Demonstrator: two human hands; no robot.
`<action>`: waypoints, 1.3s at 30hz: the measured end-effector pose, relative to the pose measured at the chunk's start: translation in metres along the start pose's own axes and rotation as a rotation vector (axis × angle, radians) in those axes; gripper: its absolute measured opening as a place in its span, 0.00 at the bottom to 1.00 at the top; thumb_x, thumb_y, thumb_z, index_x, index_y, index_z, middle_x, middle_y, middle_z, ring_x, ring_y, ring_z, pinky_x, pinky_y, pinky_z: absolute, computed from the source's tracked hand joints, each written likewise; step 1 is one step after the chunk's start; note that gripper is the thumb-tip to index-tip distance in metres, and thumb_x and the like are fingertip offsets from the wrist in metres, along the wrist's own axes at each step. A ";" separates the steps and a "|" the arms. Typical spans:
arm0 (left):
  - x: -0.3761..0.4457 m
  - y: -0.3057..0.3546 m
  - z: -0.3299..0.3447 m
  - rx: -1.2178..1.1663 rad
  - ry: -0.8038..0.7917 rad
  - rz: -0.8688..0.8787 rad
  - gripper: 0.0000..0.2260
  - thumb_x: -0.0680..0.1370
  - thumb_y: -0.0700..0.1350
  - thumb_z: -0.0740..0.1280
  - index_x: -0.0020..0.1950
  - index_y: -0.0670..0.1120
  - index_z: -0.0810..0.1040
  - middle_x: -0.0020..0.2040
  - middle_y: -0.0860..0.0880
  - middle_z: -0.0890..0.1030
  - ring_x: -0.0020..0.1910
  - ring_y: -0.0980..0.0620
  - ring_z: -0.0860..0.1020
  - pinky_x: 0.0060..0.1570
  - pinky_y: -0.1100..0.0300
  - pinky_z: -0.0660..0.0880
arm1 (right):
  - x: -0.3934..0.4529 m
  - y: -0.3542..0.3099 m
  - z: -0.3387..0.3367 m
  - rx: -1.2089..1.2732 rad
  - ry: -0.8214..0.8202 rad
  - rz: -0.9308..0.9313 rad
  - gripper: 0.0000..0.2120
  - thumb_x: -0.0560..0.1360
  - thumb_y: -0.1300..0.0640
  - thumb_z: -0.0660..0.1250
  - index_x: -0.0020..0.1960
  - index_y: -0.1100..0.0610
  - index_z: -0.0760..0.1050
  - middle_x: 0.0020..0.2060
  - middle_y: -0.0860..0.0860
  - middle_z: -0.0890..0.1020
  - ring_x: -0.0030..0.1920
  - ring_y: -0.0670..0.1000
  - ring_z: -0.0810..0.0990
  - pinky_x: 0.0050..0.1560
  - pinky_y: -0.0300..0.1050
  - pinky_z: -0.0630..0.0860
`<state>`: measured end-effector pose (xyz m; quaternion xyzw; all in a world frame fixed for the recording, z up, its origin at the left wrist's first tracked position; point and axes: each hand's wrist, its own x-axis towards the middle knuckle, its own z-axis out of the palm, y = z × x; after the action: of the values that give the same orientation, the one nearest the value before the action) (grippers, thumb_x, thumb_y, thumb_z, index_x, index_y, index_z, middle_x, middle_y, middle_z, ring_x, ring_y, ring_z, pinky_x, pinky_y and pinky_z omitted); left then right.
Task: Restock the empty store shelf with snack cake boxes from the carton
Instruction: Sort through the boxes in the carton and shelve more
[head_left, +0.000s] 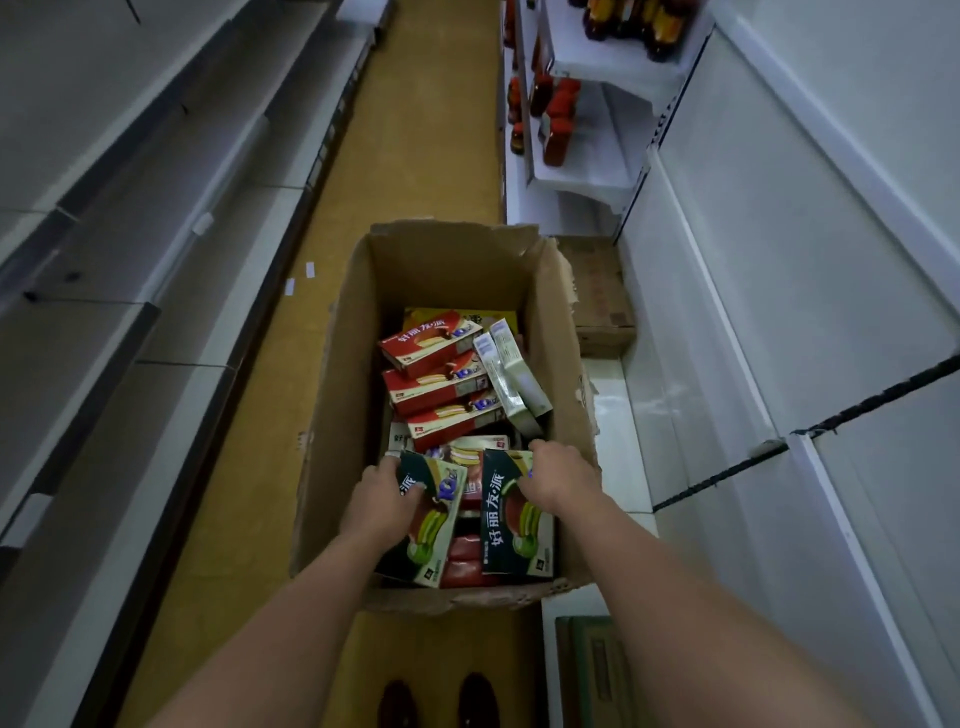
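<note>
Shelves: we see bare white shelves (779, 270) along the right of the aisle and grey ones (130, 218) along the left; nothing of ours stands on them yet, so we judge the restocking barely begun.
Floor: the yellow-brown floor (415, 130) runs away between them, with our shoes at the near edge.
Carton: the open carton (332, 415) sits on the floor in the middle, its torn flaps up, roughly half full.
Red boxes: several red snack cake boxes (431, 340) lie stacked and slanted in the far half, beside two pale boxes (511, 374) leaning on edge.
Green boxes: two dark green snack cake boxes lie at the near end, left one (431, 525) and right one (519, 525).
Left hand: our left hand (382, 496) has its fingers curled round the far end of the left green box.
Right hand: our right hand (558, 475) grasps the far end of the right green box likewise.
Risk: each box is held at one end only, so we think it could swing or slip on the lift; the loose pile underneath may shift, and the torn carton wall could snag a corner.
</note>
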<state>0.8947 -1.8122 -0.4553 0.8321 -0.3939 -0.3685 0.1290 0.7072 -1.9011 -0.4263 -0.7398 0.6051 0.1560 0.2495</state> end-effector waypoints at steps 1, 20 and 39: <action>0.008 0.000 0.004 0.009 -0.011 -0.018 0.24 0.78 0.51 0.65 0.72 0.47 0.64 0.64 0.43 0.71 0.61 0.45 0.74 0.58 0.48 0.75 | 0.010 0.000 0.003 -0.009 -0.016 -0.021 0.17 0.77 0.52 0.64 0.63 0.57 0.69 0.60 0.56 0.75 0.61 0.57 0.72 0.55 0.51 0.72; 0.094 -0.037 0.063 -0.361 -0.133 -0.308 0.28 0.76 0.56 0.68 0.70 0.43 0.65 0.64 0.43 0.75 0.61 0.42 0.75 0.56 0.53 0.73 | 0.102 -0.004 0.044 -0.264 -0.219 -0.054 0.27 0.75 0.43 0.66 0.68 0.55 0.66 0.64 0.55 0.74 0.65 0.56 0.71 0.63 0.50 0.65; 0.062 -0.012 0.007 -0.591 0.179 -0.223 0.15 0.82 0.50 0.59 0.61 0.39 0.68 0.51 0.44 0.73 0.49 0.46 0.73 0.47 0.55 0.69 | 0.074 -0.006 -0.017 0.684 -0.435 0.024 0.22 0.70 0.47 0.74 0.56 0.61 0.76 0.59 0.59 0.80 0.55 0.53 0.77 0.56 0.46 0.72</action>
<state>0.9223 -1.8503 -0.4980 0.8259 -0.1633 -0.4041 0.3577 0.7285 -1.9704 -0.4510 -0.5567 0.5636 0.1014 0.6017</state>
